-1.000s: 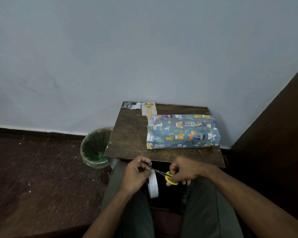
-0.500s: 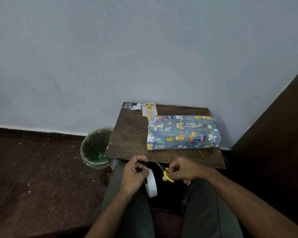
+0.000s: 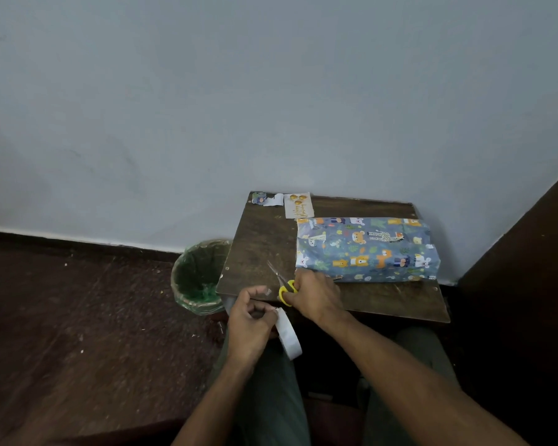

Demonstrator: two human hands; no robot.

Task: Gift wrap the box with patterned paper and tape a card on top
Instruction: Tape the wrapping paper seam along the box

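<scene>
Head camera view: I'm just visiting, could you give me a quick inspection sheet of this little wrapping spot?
Surface: small dark wooden table against a pale wall.
Job's things: wrapped box in animal-print paper lies on the table's right side; card lies flat at the far edge, not on the box; tape roll; yellow-handled scissors.
Clutter: paper scraps at the far left corner.
Grippers: left hand holds the tape roll; right hand grips the scissors, blades pointing over the table.
Cables: nothing seen.
Surroundings: green-lined bin on the floor left of the table; dark floor.
</scene>
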